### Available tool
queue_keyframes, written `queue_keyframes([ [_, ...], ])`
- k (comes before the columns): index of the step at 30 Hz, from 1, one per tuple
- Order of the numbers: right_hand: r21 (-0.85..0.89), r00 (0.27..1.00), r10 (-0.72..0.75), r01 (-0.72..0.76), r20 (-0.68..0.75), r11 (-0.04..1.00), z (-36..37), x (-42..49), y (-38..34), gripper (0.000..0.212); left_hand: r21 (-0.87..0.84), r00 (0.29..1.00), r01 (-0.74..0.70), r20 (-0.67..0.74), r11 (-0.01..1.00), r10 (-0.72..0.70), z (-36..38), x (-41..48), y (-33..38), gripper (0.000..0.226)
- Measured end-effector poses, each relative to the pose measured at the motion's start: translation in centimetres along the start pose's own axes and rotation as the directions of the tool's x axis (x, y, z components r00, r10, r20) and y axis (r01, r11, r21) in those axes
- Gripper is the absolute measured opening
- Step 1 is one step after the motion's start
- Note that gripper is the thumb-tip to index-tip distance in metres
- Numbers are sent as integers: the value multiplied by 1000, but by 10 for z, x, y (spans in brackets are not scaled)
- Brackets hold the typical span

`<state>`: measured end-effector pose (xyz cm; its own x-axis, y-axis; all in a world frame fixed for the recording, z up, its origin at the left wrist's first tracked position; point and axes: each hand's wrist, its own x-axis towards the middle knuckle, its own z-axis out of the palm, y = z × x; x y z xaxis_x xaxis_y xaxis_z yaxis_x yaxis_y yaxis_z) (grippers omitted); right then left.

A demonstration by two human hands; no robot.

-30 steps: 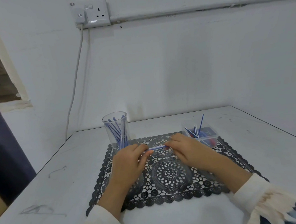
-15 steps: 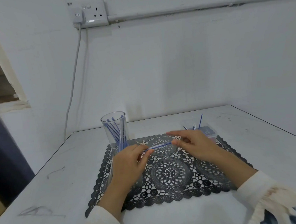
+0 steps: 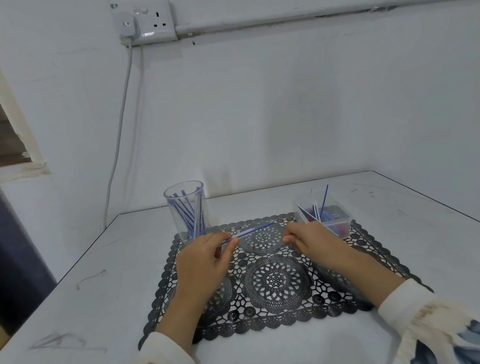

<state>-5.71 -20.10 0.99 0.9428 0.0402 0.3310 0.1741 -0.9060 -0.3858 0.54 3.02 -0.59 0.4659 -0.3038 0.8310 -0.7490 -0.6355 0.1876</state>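
Worktop of scuffed white laminate (image 3: 98,291) fills the lower half of the view and runs back to a pale painted wall (image 3: 284,107). A black lace-patterned plastic placemat (image 3: 277,281) lies flat on it, in front of the person.

Both hands are over the mat, their cream sleeves at the near edge. The left hand (image 3: 203,265) hovers above the mat's left part, with its thumb and forefinger (image 3: 229,245) pinching one end of a stick. The right hand (image 3: 311,239) is over the mat's right part, its fingers loosely curled with the tips drawn close. Whether those tips hold anything cannot be told, and they are apart from the stick.

A tall clear plastic tumbler (image 3: 173,215) stands upright at the mat's far left corner, just behind the left hand, with a bundle of blue sticks (image 3: 191,213) leaning inside. A small clear plastic box (image 3: 342,223) sits at the far right corner, just behind the right hand, holding more blue sticks and something red.

A white double wall socket (image 3: 148,20) is high on the wall, with a grey cable (image 3: 121,127) hanging from its plug.

The thin blue-and-white stick (image 3: 251,231) slants up and away from the left fingers, in the air above the mat, with its free end pointing towards the right hand.
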Motion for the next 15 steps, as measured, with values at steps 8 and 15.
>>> queue_keyframes([
  [8,-141,984,-31,57,178,988,20,7,4,22,-6,1000,-12,14,1000,13,2,-1,-2,34],
  [15,-175,973,-62,103,221,979,18,5,2,24,-2,999,-19,29,1000,19,4,0,-2,35],
])
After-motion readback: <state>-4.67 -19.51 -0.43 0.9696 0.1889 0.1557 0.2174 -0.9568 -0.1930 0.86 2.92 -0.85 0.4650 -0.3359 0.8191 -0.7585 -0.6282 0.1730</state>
